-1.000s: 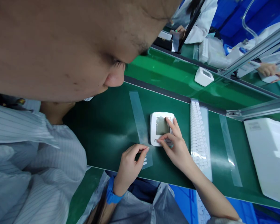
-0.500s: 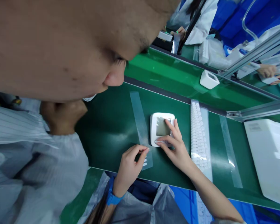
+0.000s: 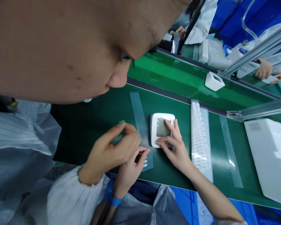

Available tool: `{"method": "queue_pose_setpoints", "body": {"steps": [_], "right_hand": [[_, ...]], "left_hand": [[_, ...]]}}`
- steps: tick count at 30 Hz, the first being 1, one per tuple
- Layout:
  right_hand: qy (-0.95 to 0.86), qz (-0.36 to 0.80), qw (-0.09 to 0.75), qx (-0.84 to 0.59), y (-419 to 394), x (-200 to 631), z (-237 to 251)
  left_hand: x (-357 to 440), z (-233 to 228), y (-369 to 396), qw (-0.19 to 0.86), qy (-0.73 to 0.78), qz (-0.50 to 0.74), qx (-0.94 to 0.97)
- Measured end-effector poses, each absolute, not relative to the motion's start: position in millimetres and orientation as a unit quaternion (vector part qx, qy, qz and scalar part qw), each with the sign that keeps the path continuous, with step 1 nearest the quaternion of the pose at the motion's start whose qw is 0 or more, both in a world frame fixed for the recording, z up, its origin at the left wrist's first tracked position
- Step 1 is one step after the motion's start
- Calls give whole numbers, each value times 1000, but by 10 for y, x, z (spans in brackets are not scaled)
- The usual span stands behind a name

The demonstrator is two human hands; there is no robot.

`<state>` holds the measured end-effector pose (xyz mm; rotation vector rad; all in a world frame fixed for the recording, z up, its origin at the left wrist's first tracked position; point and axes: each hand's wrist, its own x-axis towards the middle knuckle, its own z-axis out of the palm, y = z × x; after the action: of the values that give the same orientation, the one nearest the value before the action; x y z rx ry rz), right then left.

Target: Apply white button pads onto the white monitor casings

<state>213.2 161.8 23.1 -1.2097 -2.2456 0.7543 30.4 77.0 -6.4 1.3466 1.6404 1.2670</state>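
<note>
Two hands work at frame centre: the right hand point(image 3: 175, 150) presses spread fingers on the white monitor point(image 3: 162, 129), lying flat, long axis running up-frame, buttons nearest the person. Left hand point(image 3: 128, 170) pinches the clear strip point(image 3: 141, 125) just beside it.

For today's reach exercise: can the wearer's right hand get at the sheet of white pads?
Probably yes: the right hand rests on the white device, and the pad sheet lies just beside it, nothing between.

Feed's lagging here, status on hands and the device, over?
Left hand pinching clear strip. Right hand open, fingertips on white device. Co-worker's hand overlaps left hand.
</note>
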Motion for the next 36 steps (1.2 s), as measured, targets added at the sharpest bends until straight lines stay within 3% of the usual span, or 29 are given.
{"method": "queue_pose_setpoints", "body": {"steps": [36], "right_hand": [[-780, 315, 246, -481, 1607, 2045, 293]], "left_hand": [[307, -3, 757, 331, 622, 450, 548]]}}
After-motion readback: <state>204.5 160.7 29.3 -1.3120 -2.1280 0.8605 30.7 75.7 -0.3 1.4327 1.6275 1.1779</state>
